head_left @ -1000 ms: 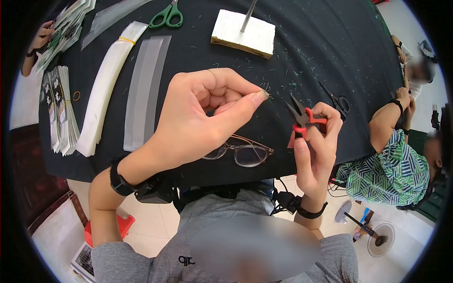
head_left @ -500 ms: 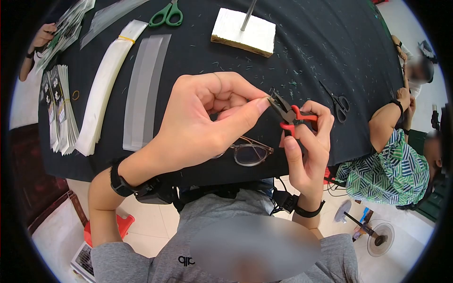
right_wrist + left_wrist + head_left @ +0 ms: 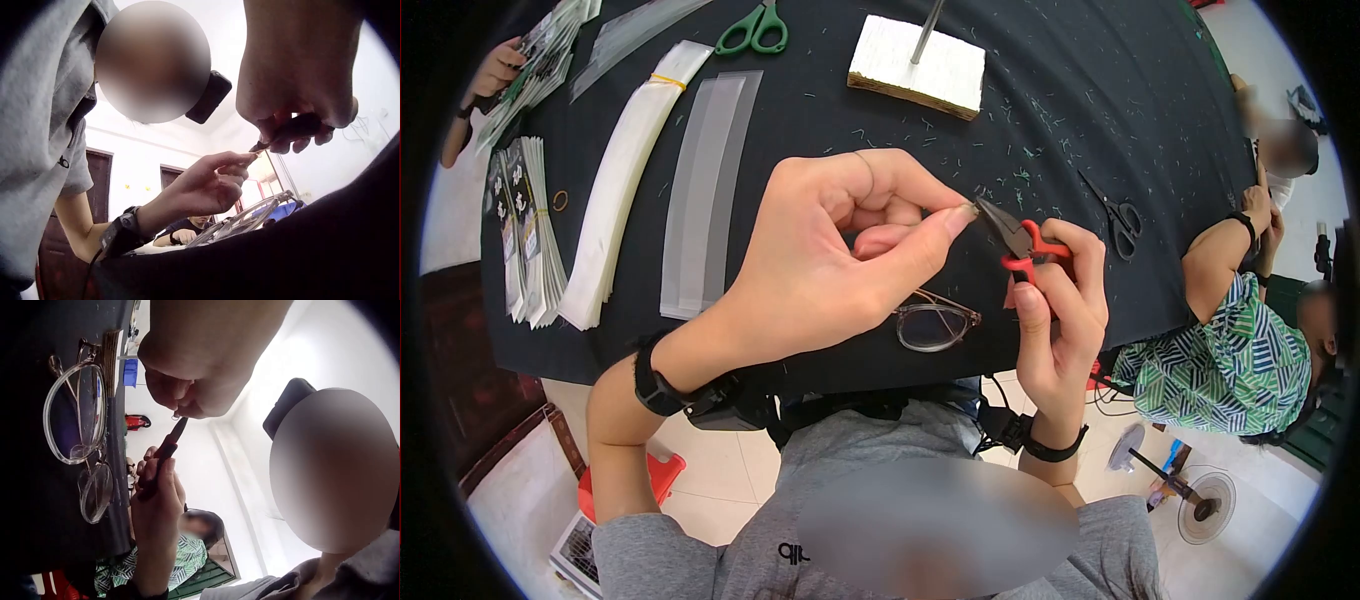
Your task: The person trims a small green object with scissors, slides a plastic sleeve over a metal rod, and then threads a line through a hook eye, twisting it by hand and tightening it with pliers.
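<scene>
Thumb and forefinger of my left hand (image 3: 840,250) pinch a tiny wire ring (image 3: 175,416), which shows below the fingertips in the left wrist view. Red-handled pliers (image 3: 1012,235) are gripped in my right hand (image 3: 1065,320), their dark jaws pointing at the left fingertips. The tips of the jaws are close beside the ring; whether they touch it I cannot tell. Eyeglasses (image 3: 935,327) lie on the dark cloth below the hands, partly hidden by the left hand.
A white block (image 3: 920,65) with a metal rod stands at the back. Green scissors (image 3: 752,32), clear plastic sleeves (image 3: 710,200) and a banded white stack (image 3: 630,180) lie left; black scissors (image 3: 1120,220) lie right. Other people sit at the table's sides. Green clippings dot the cloth (image 3: 820,120).
The right hand has brought the pliers left to the left fingertips, and their jaws, wide apart a second ago, are now closer together. The left hand has moved only slightly.
</scene>
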Available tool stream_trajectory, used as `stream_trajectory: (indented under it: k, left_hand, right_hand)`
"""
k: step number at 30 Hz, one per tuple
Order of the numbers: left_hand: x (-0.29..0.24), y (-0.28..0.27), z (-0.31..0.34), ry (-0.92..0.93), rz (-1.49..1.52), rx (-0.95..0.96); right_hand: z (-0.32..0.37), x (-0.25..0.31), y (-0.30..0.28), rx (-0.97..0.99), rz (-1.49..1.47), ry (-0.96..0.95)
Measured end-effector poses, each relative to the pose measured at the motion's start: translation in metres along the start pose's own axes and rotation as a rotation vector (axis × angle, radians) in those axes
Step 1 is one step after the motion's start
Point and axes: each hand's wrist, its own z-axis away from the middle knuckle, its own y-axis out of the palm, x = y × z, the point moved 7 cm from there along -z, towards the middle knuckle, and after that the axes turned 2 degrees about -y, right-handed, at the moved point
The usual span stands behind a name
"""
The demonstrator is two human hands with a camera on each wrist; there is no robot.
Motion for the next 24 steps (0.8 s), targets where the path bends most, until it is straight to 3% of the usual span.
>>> stream_trajectory:
  k: [8, 10, 12, 14, 16, 22, 24]
  left_hand:
    - [0.005, -0.002, -0.003, -0.058, 0.050, -0.007]
    - [0.008, -0.004, -0.004, -0.081, 0.053, -0.012]
    - [0.010, -0.005, -0.004, -0.083, 0.109, -0.011]
    - [0.011, -0.004, -0.004, -0.097, 0.143, 0.000]
    - [0.013, -0.003, -0.005, -0.113, 0.173, 0.012]
    - [0.017, 0.004, -0.002, -0.159, 0.220, 0.058]
    - [0.015, 0.006, -0.001, -0.183, 0.180, 0.048]
  right_hand:
    - [0.001, 0.004, -0.015, -0.151, -0.160, 0.070]
    - [0.000, 0.003, -0.020, -0.181, -0.188, 0.171]
    - [0.002, -0.011, -0.025, -0.181, -0.132, 0.117]
    - [0.004, -0.023, -0.023, -0.127, 0.277, 0.080]
    - [0.010, -0.036, -0.016, -0.120, 0.436, 0.067]
    - [0.016, -0.051, -0.007, -0.110, 0.396, 0.116]
    - [0.014, -0.047, -0.006, -0.102, 0.429, 0.039]
